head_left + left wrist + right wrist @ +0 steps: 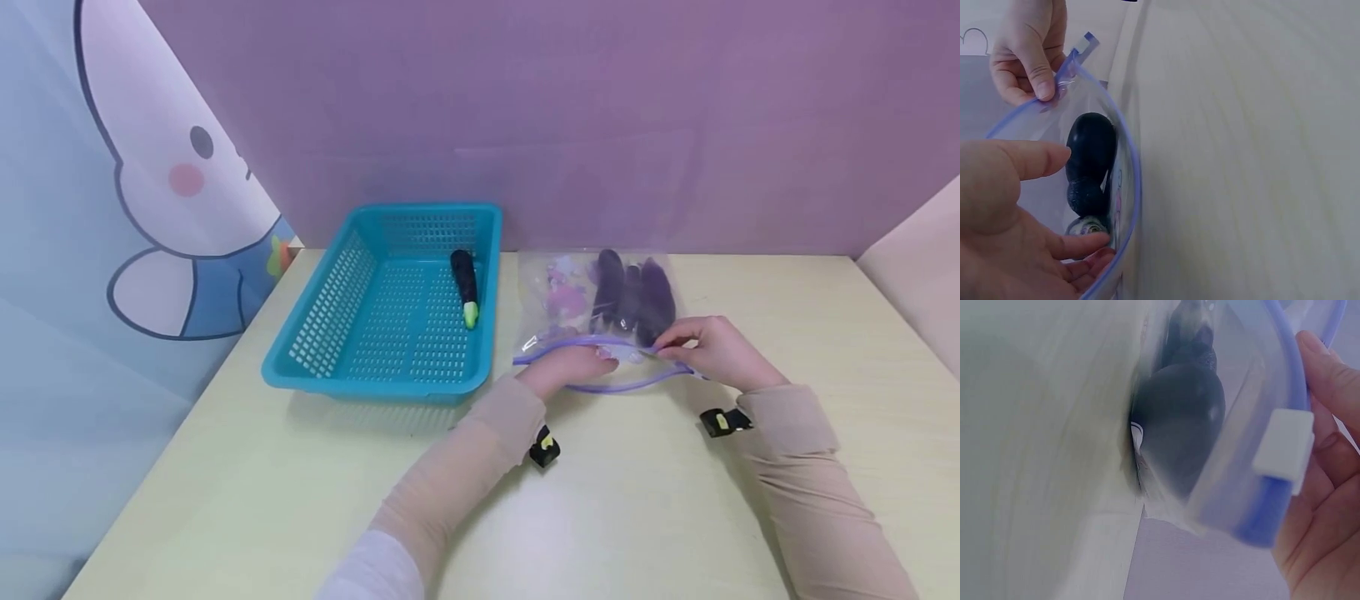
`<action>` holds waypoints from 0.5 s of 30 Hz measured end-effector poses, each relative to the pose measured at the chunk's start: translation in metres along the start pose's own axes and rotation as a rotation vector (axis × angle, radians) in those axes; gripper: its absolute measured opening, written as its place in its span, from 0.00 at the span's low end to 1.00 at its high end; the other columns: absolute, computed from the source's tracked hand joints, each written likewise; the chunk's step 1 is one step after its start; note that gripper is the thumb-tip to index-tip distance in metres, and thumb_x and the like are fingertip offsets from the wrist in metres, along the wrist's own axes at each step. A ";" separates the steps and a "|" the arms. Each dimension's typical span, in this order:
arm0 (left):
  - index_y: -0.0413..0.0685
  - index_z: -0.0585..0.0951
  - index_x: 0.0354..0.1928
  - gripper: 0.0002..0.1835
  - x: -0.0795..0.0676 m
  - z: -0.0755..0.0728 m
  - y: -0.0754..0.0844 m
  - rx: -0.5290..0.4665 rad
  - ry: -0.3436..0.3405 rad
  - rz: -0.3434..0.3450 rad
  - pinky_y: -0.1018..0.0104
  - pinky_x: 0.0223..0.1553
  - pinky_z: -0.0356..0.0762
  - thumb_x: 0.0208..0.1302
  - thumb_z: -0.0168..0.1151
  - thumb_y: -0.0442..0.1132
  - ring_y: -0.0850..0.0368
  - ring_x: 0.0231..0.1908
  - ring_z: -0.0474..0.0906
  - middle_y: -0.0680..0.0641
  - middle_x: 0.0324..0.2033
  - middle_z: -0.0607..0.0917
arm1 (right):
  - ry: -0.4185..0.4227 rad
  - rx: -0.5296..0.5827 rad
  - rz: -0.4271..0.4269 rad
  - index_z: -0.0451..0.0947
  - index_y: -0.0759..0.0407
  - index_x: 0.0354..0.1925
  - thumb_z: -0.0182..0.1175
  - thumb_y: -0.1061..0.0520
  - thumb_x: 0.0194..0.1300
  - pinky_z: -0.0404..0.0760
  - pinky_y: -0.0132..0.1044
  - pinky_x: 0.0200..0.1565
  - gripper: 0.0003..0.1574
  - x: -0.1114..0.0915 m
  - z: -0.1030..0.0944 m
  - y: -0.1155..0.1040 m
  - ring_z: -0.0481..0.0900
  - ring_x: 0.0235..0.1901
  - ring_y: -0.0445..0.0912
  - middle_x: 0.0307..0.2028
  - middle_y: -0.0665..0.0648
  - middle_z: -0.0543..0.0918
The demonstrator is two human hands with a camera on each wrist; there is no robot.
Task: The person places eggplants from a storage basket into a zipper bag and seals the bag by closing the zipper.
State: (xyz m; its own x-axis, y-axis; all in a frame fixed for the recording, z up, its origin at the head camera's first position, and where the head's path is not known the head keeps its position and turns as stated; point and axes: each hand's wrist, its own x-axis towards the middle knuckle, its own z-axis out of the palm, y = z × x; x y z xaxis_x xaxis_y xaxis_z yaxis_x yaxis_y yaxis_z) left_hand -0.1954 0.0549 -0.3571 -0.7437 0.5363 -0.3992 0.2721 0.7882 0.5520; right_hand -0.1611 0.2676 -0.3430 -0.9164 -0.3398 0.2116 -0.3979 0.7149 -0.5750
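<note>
A clear zip bag with a purple rim and pink print lies against the back wall, its mouth spread toward me. Inside are several dark eggplants, side by side. My left hand is at the mouth; in the left wrist view its thumb and fingers are apart and extended into the opening, short of the eggplants. With thumb and fingers, my right hand pinches the rim at the right end, beside the white slider. Another eggplant with a green stem end lies in the blue basket.
The basket stands left of the bag on a pale wooden table. A purple wall rises behind, and a cartoon-printed cloth hangs at the left. Black wrist cameras sit under both sleeves.
</note>
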 end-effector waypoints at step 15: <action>0.44 0.71 0.63 0.25 -0.021 0.000 -0.006 0.348 -0.031 0.206 0.70 0.64 0.63 0.70 0.50 0.51 0.57 0.62 0.71 0.50 0.65 0.71 | -0.010 -0.026 -0.006 0.86 0.58 0.30 0.67 0.68 0.53 0.72 0.27 0.32 0.07 0.000 0.002 -0.001 0.74 0.29 0.30 0.29 0.54 0.86</action>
State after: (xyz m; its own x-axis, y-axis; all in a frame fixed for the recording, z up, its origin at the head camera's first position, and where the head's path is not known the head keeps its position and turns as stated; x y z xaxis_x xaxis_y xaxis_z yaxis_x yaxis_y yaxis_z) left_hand -0.1818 0.0395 -0.3519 -0.6346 0.6984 -0.3308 0.6081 0.7155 0.3440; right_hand -0.1603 0.2662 -0.3438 -0.9136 -0.3502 0.2067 -0.4044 0.7283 -0.5532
